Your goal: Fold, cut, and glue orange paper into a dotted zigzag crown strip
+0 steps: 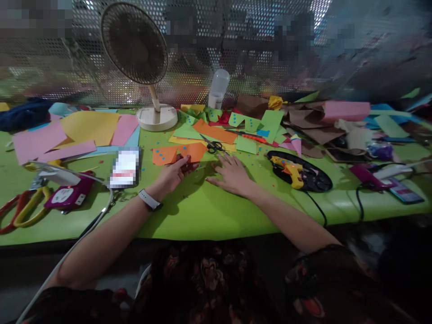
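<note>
Near the middle of the table, my left hand (173,176) grips the lower edge of a folded orange paper piece (164,154) marked with blue dots. My left fingers are curled at its middle and cover part of it. To the right, my right hand (232,176) rests on the green tabletop with fingers spread and nothing in it. Just beyond its fingertips lie black scissors (213,146). Farther back are green paper pieces (243,120) with similar blue dots and an orange paper strip (216,131).
A fan (157,118) stands at the back left. Coloured sheets (86,128) and a phone (124,167) lie left, beside large scissors (29,209) and a purple power strip (69,193). On the right, a black tray (319,180) holds a yellow glue gun (295,173).
</note>
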Tool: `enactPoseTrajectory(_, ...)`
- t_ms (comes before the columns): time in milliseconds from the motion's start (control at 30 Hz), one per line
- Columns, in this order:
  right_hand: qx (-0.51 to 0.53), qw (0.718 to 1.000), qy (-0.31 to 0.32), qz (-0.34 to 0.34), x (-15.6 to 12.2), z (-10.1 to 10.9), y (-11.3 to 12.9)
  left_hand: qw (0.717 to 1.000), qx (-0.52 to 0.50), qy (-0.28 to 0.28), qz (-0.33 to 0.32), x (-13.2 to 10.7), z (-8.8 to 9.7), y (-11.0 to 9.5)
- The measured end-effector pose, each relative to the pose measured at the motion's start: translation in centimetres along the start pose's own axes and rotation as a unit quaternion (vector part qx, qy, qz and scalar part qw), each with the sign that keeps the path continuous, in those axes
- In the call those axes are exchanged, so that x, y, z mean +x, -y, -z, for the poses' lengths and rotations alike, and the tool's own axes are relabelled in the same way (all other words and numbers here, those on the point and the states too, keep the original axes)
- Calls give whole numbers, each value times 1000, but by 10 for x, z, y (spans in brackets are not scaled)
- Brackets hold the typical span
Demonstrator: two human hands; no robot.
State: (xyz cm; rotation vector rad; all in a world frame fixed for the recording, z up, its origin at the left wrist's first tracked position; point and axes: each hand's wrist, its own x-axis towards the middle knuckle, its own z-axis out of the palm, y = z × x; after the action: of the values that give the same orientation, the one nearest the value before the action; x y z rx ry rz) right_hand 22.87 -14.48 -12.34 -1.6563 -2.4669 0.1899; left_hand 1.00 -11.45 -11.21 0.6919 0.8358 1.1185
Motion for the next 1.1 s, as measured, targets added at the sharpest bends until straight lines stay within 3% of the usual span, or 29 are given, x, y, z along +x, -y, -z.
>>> enactPoseTrajectory(167,202,977,-51,-42,1,14,-5,1000,18,-13,-16,0,-1,2)
enactPoseTrajectory(333,465,880,-76,-59,4,19,-9,999,38,-1,-22,2,4,7)
enactPoseTrajectory(433,530,842,-90,-44,8,13,-10,998,62,19,-25,2,5,12)
enactPoseTrajectory(500,517,851,-92,-20,9,10,-9,997,71,34,-22,0,3,14)
enactPoseTrajectory(633,391,917,-77,-3,7,11,0,997,57,48,6,-5,-5,16)
enactPoseTrajectory(700,344,936,-70,-16,4,15,8,997,49,50,21,-7,-8,17)
enactPoseTrajectory(867,298,952,-73,-10,2,15,22,996,44,72,25,-11,-9,19)
enactPoseTrajectory(1100,179,979,-97,26,1,3,23,996,33,86,-6,-10,-4,25)
